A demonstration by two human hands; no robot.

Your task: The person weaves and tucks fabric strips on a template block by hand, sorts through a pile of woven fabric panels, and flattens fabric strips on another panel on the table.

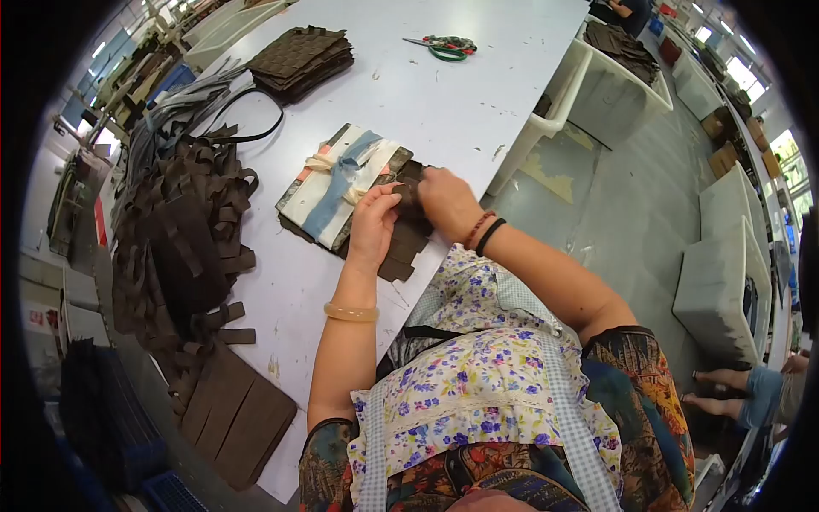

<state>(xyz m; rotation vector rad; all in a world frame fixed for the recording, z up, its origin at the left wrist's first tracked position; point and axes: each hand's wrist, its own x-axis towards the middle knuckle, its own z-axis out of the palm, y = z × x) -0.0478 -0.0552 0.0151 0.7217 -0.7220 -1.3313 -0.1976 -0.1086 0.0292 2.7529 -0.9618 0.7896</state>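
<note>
My left hand [375, 224] is closed, its thumb and fingers pinching a dark brown fabric strip [408, 203]. Against the other side of that strip is my right hand [448, 203], also closed on the brown material, its fingertips partly hidden. More dark brown fabric pieces [401, 256] lie beneath both hands near the table's edge. Just beyond my left hand sits a flat bundle [299, 194] with white cloth on top, tied round with a blue fabric strip [341, 181] and a cream one.
A heap of dark brown strips [183, 239] covers the table's left side, with flat brown panels [237, 416] at its near end. Farther off are a brown woven stack [300, 61] and scissors [445, 48]. White bins [618, 98] stand right of the table [478, 102].
</note>
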